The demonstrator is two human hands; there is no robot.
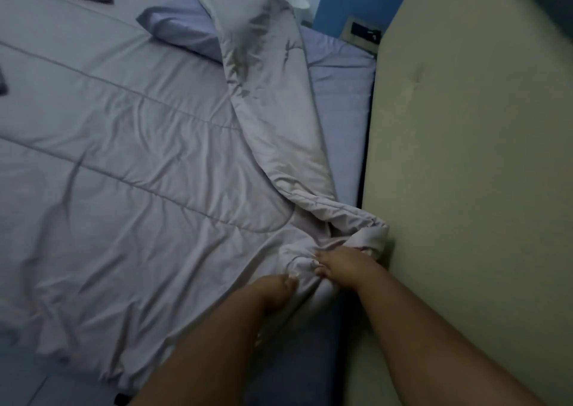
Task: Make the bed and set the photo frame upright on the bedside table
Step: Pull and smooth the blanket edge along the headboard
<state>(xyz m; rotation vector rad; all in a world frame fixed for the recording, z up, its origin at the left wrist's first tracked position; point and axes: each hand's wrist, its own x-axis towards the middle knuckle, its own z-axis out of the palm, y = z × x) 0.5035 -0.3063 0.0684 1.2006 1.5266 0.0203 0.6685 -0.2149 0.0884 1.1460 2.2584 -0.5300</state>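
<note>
Two hands in: left hand (276,291) & right hand (341,266) pinch the bunched corner of the duvet (124,157), lower centre by the headboard (465,157); best untwist it, then draw the flap right over the pillow (176,30), upper centre; photo frame not in view.

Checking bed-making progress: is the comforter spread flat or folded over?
Partly folded: the comforter edge by the headboard flips over the pillow, baring the sheet; left hand and right hand grip its bunched corner.
</note>
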